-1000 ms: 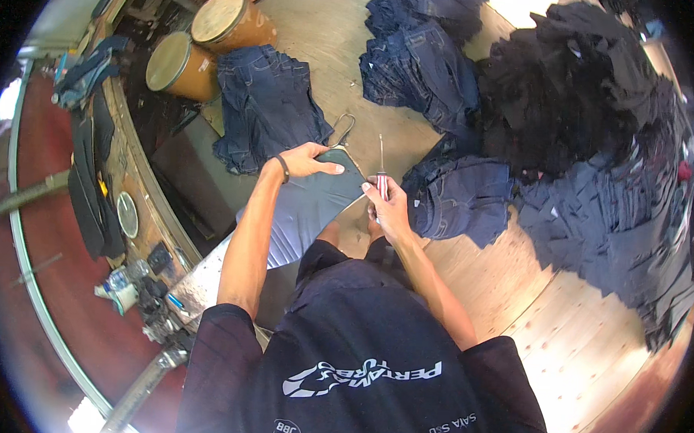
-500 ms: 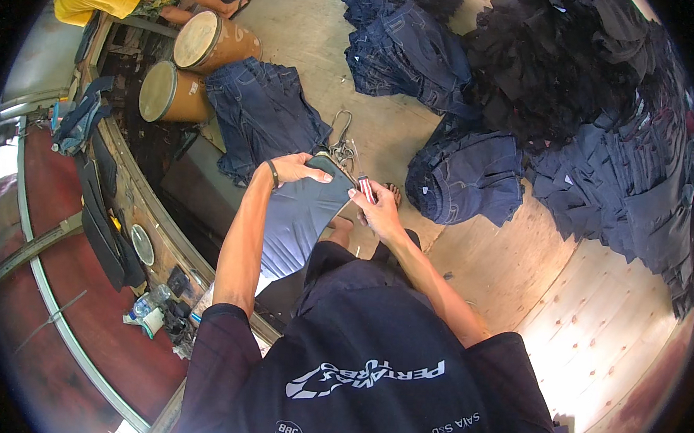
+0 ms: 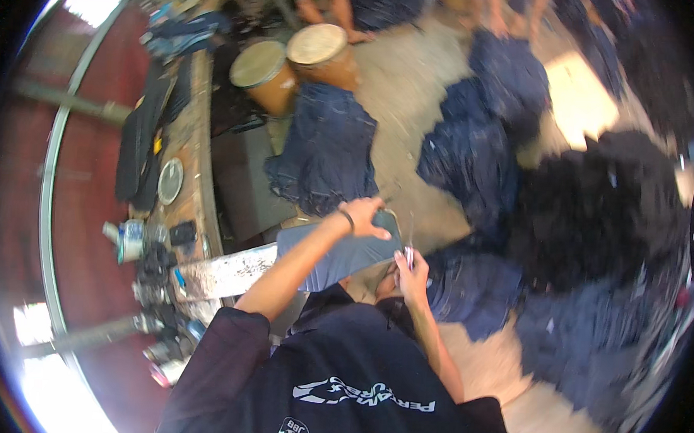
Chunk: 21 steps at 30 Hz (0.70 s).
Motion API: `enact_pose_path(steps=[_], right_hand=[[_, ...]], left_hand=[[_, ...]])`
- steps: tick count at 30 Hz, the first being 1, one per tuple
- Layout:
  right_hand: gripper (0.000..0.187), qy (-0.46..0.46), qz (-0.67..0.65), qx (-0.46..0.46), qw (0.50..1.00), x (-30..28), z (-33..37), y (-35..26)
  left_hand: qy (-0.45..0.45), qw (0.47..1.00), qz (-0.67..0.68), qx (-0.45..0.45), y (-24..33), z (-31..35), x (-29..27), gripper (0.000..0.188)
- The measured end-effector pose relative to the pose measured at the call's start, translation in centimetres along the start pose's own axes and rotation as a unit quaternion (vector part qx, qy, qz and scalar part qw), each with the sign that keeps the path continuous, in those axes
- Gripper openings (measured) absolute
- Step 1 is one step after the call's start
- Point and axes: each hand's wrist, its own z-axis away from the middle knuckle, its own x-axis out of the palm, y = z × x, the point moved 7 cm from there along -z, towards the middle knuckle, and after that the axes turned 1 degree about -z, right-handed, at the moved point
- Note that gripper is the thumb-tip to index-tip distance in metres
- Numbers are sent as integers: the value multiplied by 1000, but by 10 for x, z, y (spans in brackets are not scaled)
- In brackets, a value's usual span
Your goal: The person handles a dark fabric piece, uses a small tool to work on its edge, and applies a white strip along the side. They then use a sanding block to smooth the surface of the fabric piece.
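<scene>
A dark grey-blue piece of cloth [image 3: 363,252] lies drawn over a narrow board in front of me. My left hand [image 3: 365,219] is over its far end, thumb and fingers apart and holding nothing; blur hides whether it touches the cloth. At the cloth's right edge, my right hand [image 3: 413,280] is closed round a small red-and-white-handled tool [image 3: 409,256]. The tool's thin tip points away from me, and its exact kind is too blurred to tell. Just beyond the board sits a pile of dark blue jeans [image 3: 327,142].
Two brown drums [image 3: 262,70] with pale lids stand past the jeans. On the left runs a wooden bench [image 3: 198,133] with a round lid and small items. To the right are more jeans piles [image 3: 470,152] and a black cloth heap [image 3: 595,216]. Other people's legs show at the top.
The whole view has swung round and blurred. My left hand, earlier gripping the cloth's end with the thumb on top, has its fingers spread. The tool stays in my right hand.
</scene>
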Motion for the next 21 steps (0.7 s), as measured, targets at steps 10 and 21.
enact_pose_path(steps=[10,21], right_hand=[[21,-34,113,-39,992,1,3,-17],[42,-22,327,-22,945,0,1,-47]], left_hand=[[373,909,-33,-185,-50,202,91,84],[514,756,163,-372,-130,356,200,64]])
